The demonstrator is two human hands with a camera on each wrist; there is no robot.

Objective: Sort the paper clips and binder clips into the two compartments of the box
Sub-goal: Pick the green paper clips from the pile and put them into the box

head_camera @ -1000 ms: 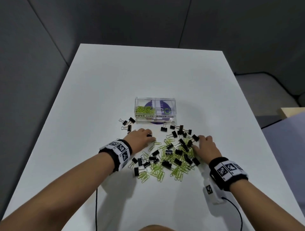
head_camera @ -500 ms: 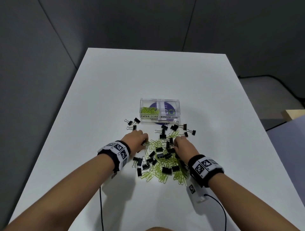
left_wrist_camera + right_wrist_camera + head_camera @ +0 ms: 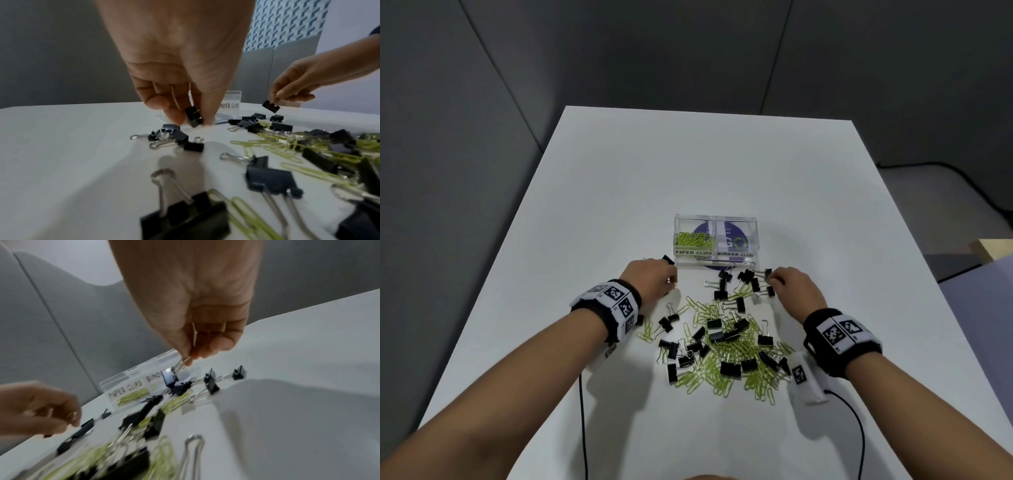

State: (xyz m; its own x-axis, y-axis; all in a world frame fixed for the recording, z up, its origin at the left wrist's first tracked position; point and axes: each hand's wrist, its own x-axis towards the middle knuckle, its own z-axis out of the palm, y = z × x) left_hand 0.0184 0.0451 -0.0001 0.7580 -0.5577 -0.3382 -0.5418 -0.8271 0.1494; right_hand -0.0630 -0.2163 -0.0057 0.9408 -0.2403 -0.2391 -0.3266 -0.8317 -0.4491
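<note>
Both hands, left hand (image 3: 180,68) and right hand (image 3: 197,305), each pinch one binder clip (image 3: 193,118).

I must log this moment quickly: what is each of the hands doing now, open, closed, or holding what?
Left hand: pinches a black binder clip.
Right hand: pinches a second binder clip by its wire handle.

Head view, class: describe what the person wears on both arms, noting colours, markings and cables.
Both forearms are bare, with no sleeves. Each wrist carries a black band with white panels printed with square black-and-white markers; the left band matches. A white marked unit hangs under the right wrist. A thin black cable trails from each.
</note>
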